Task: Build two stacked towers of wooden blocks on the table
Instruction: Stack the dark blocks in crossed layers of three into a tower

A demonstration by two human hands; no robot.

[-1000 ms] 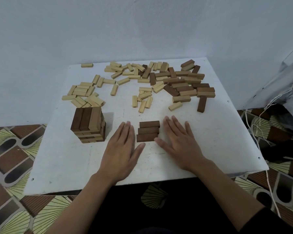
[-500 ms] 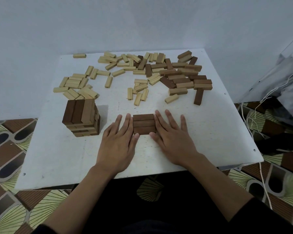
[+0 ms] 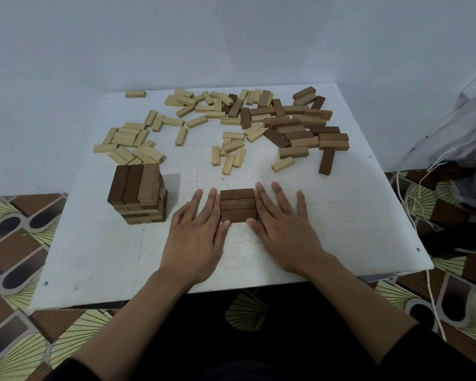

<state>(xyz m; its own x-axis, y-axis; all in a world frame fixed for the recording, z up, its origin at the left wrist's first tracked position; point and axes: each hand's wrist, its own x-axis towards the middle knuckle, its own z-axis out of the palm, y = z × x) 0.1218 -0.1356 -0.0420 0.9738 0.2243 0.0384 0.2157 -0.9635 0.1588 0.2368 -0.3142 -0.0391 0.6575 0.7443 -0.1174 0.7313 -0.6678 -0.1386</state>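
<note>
A row of three dark brown blocks [image 3: 238, 205] lies flat near the front middle of the white table [image 3: 341, 215], pressed together into a neat square. My left hand [image 3: 197, 237] lies flat against its left side, and my right hand [image 3: 282, 229] lies flat against its right side, fingers straight and spread. A stacked tower [image 3: 138, 193] of several layers, topped by three brown blocks, stands to the left of my left hand. Loose pale blocks [image 3: 129, 144] lie at the back left, and loose brown blocks [image 3: 302, 127] at the back right.
A few pale blocks [image 3: 230, 155] lie in the middle behind the row. One dark block [image 3: 327, 160] lies apart at the right. A wall rises behind the table. A bag and white cords [image 3: 429, 177] sit on the patterned floor to the right.
Both hands slid inward and pushed the three staggered dark blocks into an aligned square. The camera tilted, so the table sits lower in view.
</note>
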